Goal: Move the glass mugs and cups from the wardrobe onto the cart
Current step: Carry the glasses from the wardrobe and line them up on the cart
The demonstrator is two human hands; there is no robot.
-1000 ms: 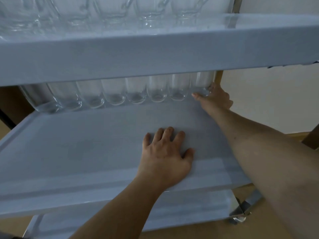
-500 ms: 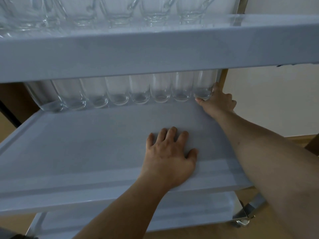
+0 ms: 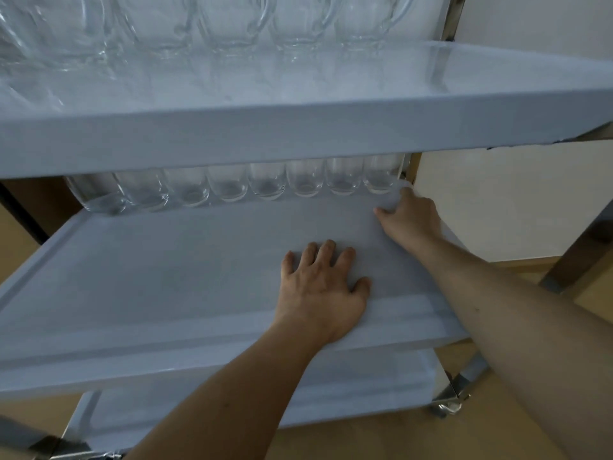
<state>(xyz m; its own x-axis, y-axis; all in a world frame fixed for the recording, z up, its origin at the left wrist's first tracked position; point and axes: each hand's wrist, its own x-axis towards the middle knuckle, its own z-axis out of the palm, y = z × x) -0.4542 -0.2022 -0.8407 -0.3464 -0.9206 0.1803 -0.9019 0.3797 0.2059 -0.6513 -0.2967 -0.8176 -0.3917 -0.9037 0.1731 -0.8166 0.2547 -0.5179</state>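
A row of several clear glass cups [image 3: 229, 185] stands along the back of the cart's middle shelf [image 3: 149, 280]. Several glass mugs [image 3: 232, 21] with handles stand on the top shelf [image 3: 298, 134]. My left hand [image 3: 318, 293] lies flat, palm down, on the middle shelf near its front edge. My right hand [image 3: 409, 220] is at the shelf's far right corner, just in front of the rightmost cup [image 3: 379, 175]. One fingertip reaches the cup's base and the thumb points left. It holds nothing.
The top shelf overhangs the cups and leaves a low gap above them. A bottom shelf [image 3: 365, 386] and a metal caster [image 3: 447, 406] show below. A white wall [image 3: 497, 200] is to the right, with a wooden floor underneath.
My right hand has drawn back a little from the rightmost cup toward me. The left hand has stayed flat on the shelf.
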